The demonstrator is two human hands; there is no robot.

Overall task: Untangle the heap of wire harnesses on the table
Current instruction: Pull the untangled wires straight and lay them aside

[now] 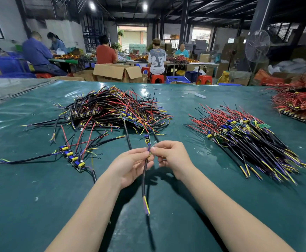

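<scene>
So I've got one harness (145, 171) up off the table (39, 206), left hand (130, 166) pinching the black cable just under the split, tail dangling toward me so it can't snag anything. Right hand (170, 157) has fingertips closed on the thin leads at the top, probably to tease them apart from the little board end. Left of that, a strip (72, 157) lies on its own, half freed I'd say. Further back sits the heap (115, 110), still a mess. Combed bundle (248, 140) is off right, well apart so nothing re-tangles.
</scene>
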